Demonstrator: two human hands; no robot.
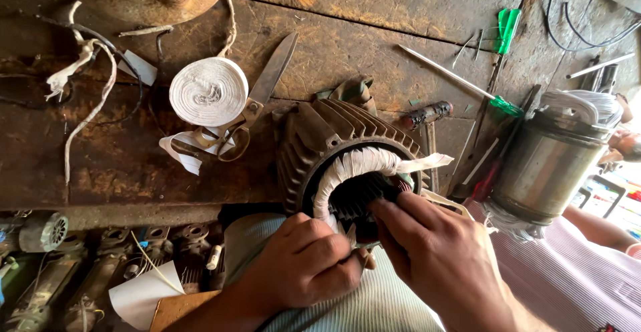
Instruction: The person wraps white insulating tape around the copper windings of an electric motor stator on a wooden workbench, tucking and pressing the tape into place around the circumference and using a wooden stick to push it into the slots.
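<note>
A: Where is the work sitting right now?

B: The finned motor housing rests against the person's lap at the near edge of the bench, its open end up. White tape already wraps the upper arc of the winding ring inside it.

A: And the hands?

B: The left hand is curled nearly closed, thumb and fingertips pinching something small at the lower rim of the ring; I can't tell exactly what. The right hand has its fingers pressed together, tips pushed into the dark windings just beside the left hand's pinch, and holds nothing that I can see.

A: What makes this step go well, in your view?

B: Keeping the tape taut and each turn overlapping, I'd judge. Fingertips should press the wires flat before the wrap crosses them. The tape roll and scissors lie close on the bench.
</note>
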